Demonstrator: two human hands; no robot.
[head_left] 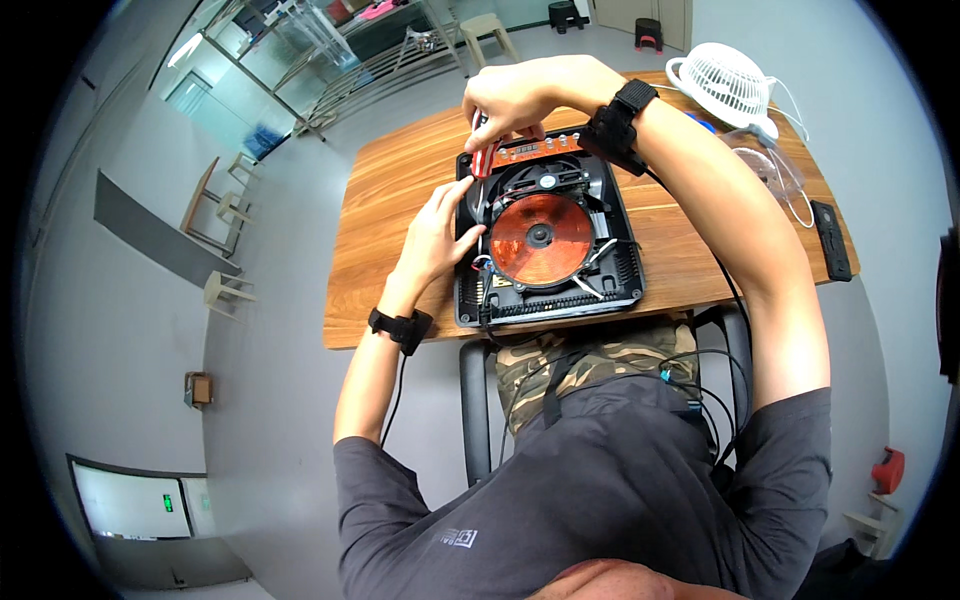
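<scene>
Currently right hand (515, 95) grip holds red-handled screwdriver (483, 155) at far-left corner of opened black induction cooker with copper coil (548, 240); left hand (437, 235), fingers loosely spread, rests on cooker's left edge, mid wooden tabletop (390, 200).

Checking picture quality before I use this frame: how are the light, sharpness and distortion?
Head view: even, soft daylight; the copper coil and both hands, left and right, look sharp; the wooden table edges bow from fisheye; corners are black.

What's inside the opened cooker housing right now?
Inside the black housing: a copper coil disc, a fan behind it, wires. The board under the coil is hidden.
</scene>
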